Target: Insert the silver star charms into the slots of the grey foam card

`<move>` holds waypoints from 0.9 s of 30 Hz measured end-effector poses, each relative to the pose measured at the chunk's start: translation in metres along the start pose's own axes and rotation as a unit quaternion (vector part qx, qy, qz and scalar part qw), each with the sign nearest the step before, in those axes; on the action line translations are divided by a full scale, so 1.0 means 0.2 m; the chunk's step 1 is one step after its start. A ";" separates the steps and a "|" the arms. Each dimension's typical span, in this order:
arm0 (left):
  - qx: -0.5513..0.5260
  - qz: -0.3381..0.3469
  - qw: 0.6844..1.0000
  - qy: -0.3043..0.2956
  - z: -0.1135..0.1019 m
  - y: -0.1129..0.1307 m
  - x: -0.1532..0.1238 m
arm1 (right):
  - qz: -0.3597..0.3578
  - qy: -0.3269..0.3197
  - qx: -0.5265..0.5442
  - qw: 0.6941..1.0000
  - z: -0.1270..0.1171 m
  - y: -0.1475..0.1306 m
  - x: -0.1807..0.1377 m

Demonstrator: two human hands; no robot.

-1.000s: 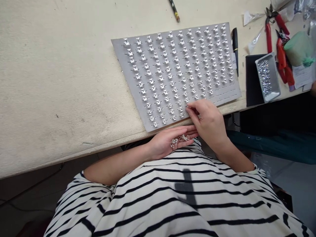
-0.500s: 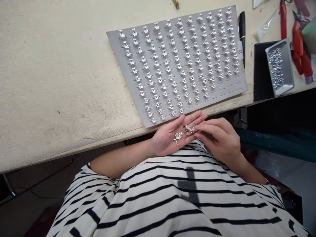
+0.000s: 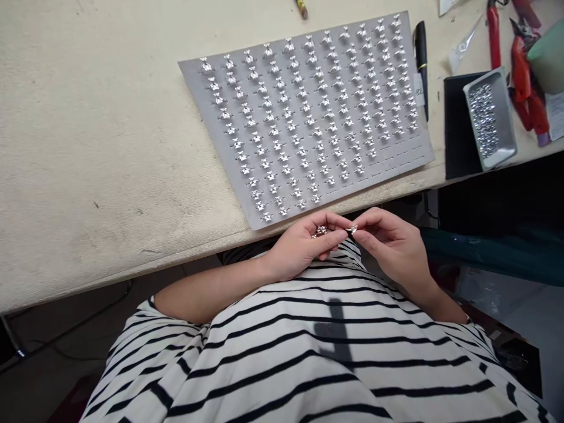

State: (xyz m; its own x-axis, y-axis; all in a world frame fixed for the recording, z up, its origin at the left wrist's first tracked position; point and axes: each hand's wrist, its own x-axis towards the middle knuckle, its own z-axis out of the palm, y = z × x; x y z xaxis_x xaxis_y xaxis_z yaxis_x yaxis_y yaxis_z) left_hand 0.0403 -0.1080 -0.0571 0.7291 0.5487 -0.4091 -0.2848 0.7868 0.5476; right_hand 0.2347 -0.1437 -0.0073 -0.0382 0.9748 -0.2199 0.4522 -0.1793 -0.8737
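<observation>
A small silvery ring (image 3: 352, 229) is pinched between the fingertips of my right hand (image 3: 390, 244), just off the table's front edge. My left hand (image 3: 304, 244) has its fingers curled, and its thumb and forefinger tips meet the same ring from the other side. More silvery rings (image 3: 321, 231) sit in the left palm, partly covered by the fingers. Right above both hands lies a grey foam board (image 3: 198, 94) with rows of similar rings standing in its slits. Several slits near its lower right hold no ring.
On the right, a grey tray (image 3: 506, 144) of tiny shiny pieces rests on a black pad (image 3: 453, 129). Red-handled pliers (image 3: 522, 70) and a pale green container (image 3: 549, 61) are beyond it. A black pen (image 3: 421, 59) lies along the board, by a small plastic bag (image 3: 462, 50).
My left hand has gone from a flat open palm to curled fingers, its thumb and forefinger now at the ring. My right hand has lifted one ring from the palm. The view has shifted slightly.
</observation>
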 end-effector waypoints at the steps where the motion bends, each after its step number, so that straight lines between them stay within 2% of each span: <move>1: 0.003 -0.002 1.000 -0.001 0.00 0.00 0.00 | -0.008 -0.002 0.007 1.000 0.00 0.00 0.00; 5: -0.043 -0.030 0.998 -0.020 0.01 0.02 0.00 | -0.072 -0.003 0.023 0.997 0.00 0.01 0.01; 10: -0.086 -0.088 0.990 -0.072 0.01 0.04 0.00 | -0.169 -0.050 -0.052 0.983 -0.04 -0.01 0.03; 15: -0.099 -0.094 0.989 -0.055 0.00 0.03 0.00 | -0.167 -0.082 -0.094 0.978 -0.05 -0.04 0.06; 18: -0.106 -0.091 0.989 -0.049 -0.01 0.02 0.00 | -0.169 -0.001 -0.128 0.977 -0.02 -0.02 0.10; 21: -0.102 -0.120 0.986 -0.061 -0.02 0.03 0.00 | -0.207 0.095 -0.198 0.954 0.02 0.01 0.18; 27: -0.111 -0.125 0.984 -0.056 -0.03 0.06 0.00 | -0.261 0.089 -0.294 0.915 0.07 0.07 0.27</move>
State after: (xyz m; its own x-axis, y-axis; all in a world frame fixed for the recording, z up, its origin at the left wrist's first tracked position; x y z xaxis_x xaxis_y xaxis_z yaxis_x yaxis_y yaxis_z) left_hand 0.0331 -0.0981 -0.0549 0.8544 0.3058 -0.4202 -0.2079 0.9422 0.2628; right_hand 0.2264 -0.0955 -0.0368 -0.2642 0.9228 0.2805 0.8164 0.3688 -0.4444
